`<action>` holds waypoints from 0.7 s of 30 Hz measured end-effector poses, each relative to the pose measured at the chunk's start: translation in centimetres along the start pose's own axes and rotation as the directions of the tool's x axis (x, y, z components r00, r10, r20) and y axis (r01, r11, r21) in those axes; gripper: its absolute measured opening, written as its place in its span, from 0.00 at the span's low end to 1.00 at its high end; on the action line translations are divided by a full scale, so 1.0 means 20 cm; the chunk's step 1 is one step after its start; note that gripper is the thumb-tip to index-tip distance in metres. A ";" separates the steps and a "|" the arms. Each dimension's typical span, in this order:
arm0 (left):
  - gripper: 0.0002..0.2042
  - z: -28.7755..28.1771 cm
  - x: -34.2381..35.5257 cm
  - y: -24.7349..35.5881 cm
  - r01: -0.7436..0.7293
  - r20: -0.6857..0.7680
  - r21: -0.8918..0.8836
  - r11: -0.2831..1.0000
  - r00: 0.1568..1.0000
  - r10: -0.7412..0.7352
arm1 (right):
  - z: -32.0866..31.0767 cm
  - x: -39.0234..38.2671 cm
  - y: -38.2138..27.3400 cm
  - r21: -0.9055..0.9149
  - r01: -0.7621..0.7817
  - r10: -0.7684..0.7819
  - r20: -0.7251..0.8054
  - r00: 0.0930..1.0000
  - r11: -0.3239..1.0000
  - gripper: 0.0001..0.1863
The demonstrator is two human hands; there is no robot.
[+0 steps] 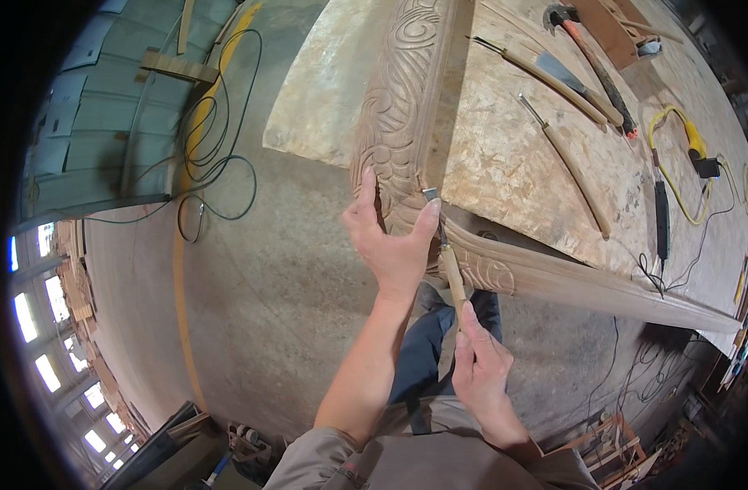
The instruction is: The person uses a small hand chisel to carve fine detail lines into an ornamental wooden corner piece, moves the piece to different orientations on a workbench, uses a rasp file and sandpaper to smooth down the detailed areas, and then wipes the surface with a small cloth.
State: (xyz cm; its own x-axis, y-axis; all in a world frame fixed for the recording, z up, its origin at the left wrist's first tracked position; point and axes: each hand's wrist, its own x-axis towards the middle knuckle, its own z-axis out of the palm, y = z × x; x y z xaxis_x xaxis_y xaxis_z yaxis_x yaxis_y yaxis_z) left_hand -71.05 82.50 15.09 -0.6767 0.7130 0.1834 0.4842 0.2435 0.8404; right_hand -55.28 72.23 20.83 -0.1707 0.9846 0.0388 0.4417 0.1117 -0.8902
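Note:
A carved wooden frame (394, 90) with scrollwork runs from the top centre and turns rightward at a corner below. My left hand (390, 245) grips the left side near that corner, index finger along the carving and thumb against the metal blade of a wooden-handled chisel (451, 265). My right hand (482, 371) is closed on the chisel's handle from below, with the blade resting at the frame's inner edge.
The mottled work board (505, 163) holds spare chisels (574, 171), a scraper (558, 73), a hammer (590, 61), a black tool (661, 220) and a yellow tool with cable (696, 139). Cords (251, 180) lie on the concrete floor (251, 310) beside teal panels (104, 122).

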 end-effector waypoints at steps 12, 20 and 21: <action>0.43 0.00 0.00 0.01 0.021 -0.005 -0.038 0.999 1.000 -0.021 | 0.04 -0.01 0.03 -0.054 0.043 -0.044 -0.029 0.999 0.998 0.27; 0.42 0.00 0.01 0.00 0.029 -0.007 -0.059 0.998 1.000 -0.029 | 0.05 -0.01 0.03 -0.093 0.046 -0.050 -0.035 0.998 0.995 0.26; 0.42 0.00 0.01 0.01 0.008 -0.006 -0.033 0.999 1.000 -0.009 | 0.05 0.00 0.03 -0.091 0.048 -0.052 -0.036 0.998 0.995 0.26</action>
State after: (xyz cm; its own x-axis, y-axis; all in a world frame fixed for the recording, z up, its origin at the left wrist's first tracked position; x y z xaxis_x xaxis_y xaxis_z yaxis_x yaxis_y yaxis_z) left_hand -71.14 82.68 15.28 -0.6844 0.7067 0.1795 0.4599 0.2274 0.8584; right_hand -55.83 72.22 19.78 -0.1614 0.9817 0.1012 0.5113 0.1709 -0.8423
